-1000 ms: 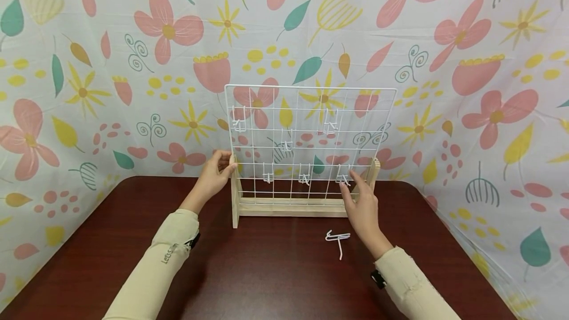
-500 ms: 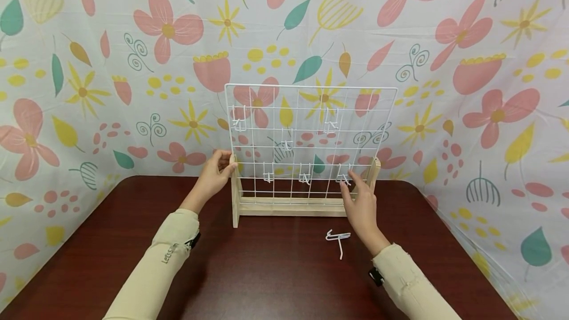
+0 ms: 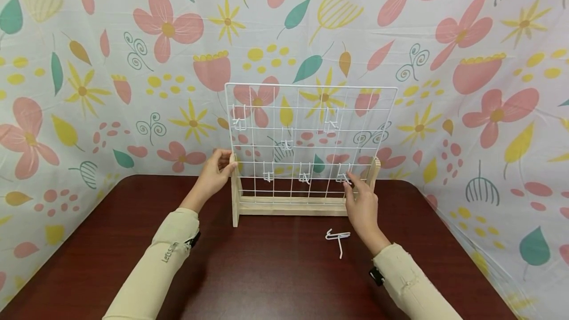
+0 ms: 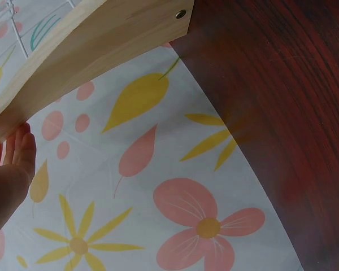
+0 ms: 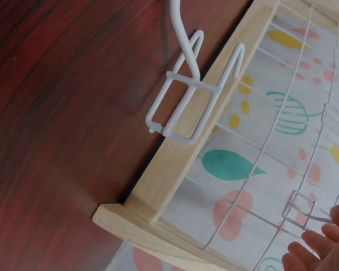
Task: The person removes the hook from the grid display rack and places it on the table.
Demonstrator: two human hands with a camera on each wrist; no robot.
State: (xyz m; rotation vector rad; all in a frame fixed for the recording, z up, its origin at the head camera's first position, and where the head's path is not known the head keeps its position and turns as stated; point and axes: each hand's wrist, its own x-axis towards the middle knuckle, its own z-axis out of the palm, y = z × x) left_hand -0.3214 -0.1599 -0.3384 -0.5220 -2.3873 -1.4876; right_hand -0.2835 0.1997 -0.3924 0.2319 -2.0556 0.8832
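A white wire grid panel point(image 3: 311, 86) stands upright in a pale wooden stand point(image 3: 293, 210). My left hand point(image 3: 215, 174) grips the stand's left upright point(image 4: 73, 62) near its top, the thumb in front. At the grid's lower right hangs a white wire hook point(image 5: 318, 218). My right hand point(image 3: 363, 211) pinches this hook's projecting prong between thumb and forefinger; the other fingers are loosely bent beneath, seen in the right wrist view. Several similar hooks, among them a middle one point(image 3: 304, 178), hang elsewhere on the grid.
One loose white wire hook point(image 3: 339, 236) lies on the dark red-brown table point(image 3: 266, 270), in front of the stand's right part. A flower-printed cloth point(image 3: 169, 83) hangs behind the table and along both sides.
My right thumb and forefinger have closed together onto the lower right hook's prong, where they were spread around it before. The left hand and the stand have stayed in place.
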